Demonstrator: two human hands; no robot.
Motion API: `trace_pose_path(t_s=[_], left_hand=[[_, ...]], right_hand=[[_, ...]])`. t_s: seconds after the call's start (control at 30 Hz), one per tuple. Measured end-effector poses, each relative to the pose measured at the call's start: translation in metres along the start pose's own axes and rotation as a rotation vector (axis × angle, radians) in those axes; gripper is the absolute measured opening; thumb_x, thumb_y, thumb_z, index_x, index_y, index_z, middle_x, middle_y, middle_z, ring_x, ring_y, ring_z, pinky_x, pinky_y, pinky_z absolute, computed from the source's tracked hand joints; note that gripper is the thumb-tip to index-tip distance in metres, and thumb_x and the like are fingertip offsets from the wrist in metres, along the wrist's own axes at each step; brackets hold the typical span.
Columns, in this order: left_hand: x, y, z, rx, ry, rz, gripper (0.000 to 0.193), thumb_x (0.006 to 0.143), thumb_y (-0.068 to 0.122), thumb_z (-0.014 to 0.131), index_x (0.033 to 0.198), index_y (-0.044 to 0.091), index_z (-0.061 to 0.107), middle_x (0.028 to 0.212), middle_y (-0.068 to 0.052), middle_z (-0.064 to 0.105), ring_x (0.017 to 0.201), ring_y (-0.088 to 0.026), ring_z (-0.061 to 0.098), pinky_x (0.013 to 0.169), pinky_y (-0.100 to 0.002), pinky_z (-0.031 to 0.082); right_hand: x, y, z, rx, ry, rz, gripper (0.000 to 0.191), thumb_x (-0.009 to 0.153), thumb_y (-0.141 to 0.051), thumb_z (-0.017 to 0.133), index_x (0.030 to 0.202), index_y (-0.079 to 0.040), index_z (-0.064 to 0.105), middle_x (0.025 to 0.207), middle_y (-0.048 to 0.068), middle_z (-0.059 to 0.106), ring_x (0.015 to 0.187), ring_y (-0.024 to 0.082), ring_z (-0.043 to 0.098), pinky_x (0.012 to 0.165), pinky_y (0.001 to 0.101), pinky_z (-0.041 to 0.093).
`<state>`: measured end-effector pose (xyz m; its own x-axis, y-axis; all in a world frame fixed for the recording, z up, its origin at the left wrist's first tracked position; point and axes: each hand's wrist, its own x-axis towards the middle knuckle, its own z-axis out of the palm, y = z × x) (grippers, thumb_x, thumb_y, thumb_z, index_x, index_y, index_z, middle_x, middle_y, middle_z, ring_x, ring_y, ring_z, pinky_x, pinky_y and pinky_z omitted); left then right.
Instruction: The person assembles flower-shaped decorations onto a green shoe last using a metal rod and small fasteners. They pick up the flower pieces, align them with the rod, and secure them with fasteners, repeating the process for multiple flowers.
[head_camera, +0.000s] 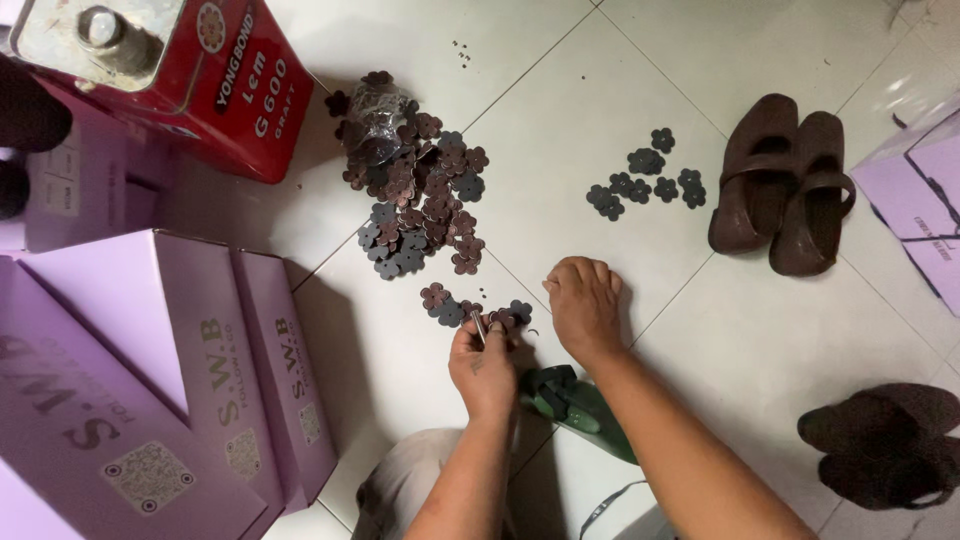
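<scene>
Dark brown and charcoal grey flower-shaped cutouts (415, 185) heaped at twelve o'clock; smaller all-grey cluster (645, 180) at one o'clock. Red tin (215, 90) with a dull silver top at ten o'clock. Pale lilac boxes (170, 370) at eight o'clock. Dark brown shoes (780, 190) at two o'clock. Green tool (580, 410) at six o'clock. White tiled floor (760, 330), thin dark grout lines.
</scene>
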<state>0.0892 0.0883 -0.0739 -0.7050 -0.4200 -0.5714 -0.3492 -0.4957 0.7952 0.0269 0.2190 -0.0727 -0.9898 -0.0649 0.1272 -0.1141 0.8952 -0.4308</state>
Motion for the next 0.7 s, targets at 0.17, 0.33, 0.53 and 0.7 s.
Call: trace_pose_path(t_s=[0.17,0.33,0.53,0.7], left_hand=[[-0.006,0.007,0.0,-0.058,-0.038,-0.083,0.003,0.095,0.005,0.065,0.094,0.003,0.064,0.08,-0.002,0.066,0.063,-0.008,0.055,0.056,-0.024,0.044],[-0.003,0.001,-0.001,-0.012,-0.052,-0.079,0.003,0.094,0.005,0.067,0.092,0.003,0.067,0.076,-0.001,0.063,0.057,-0.006,0.049,0.049,-0.023,0.039],[0.004,-0.011,-0.001,-0.008,-0.105,-0.019,0.006,0.093,0.003,0.065,0.096,0.001,0.071,0.085,-0.001,0.07,0.072,-0.006,0.058,0.064,-0.022,0.048],[0.004,-0.014,-0.003,0.07,-0.132,-0.02,0.008,0.094,0.004,0.065,0.097,-0.001,0.072,0.086,-0.003,0.07,0.073,-0.008,0.058,0.066,-0.024,0.048]], right_hand=[[-0.021,-0.016,-0.002,0.6,-0.247,0.415,0.014,0.089,-0.016,0.075,0.097,-0.006,0.072,0.087,0.006,0.075,0.081,0.017,0.068,0.074,0.0323,0.055],[-0.031,-0.021,-0.007,0.766,-0.298,0.426,0.02,0.088,-0.011,0.072,0.106,-0.003,0.076,0.094,0.002,0.078,0.085,0.008,0.069,0.077,0.0245,0.055],[-0.03,-0.013,-0.002,0.749,-0.33,0.425,0.016,0.088,-0.01,0.072,0.102,-0.001,0.072,0.089,0.005,0.077,0.081,0.009,0.069,0.074,0.0248,0.056],[-0.031,-0.008,0.0,0.719,-0.324,0.411,0.012,0.088,-0.009,0.072,0.097,-0.002,0.072,0.092,0.005,0.072,0.083,0.011,0.066,0.076,0.0259,0.054]])
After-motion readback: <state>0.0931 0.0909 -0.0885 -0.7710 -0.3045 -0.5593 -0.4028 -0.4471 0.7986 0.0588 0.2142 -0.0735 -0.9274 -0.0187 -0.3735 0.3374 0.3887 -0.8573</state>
